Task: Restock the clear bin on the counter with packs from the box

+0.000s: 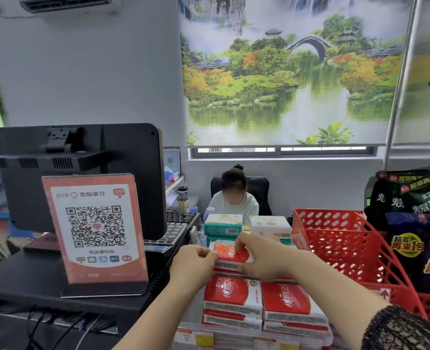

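Both grips (196,263) (261,257) on pack (230,254) (bin (234,333) stacked)

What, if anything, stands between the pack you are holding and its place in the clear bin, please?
Nothing visible does. The left hand and right hand hold the red pack right over the back stack in the clear bin; the front stacks lie nearer, and the red basket stands off to the right.

Black worktop (19,281): orange-bordered clear acrylic QR-code sign stand (95,228) near the front edge; black monitor (82,173) at its 12 o'clock. Clear plastic bin (192,314) of red-and-white packs (259,299) at the stand's 4 o'clock; red perforated plastic basket (347,248) at 3 o'clock.
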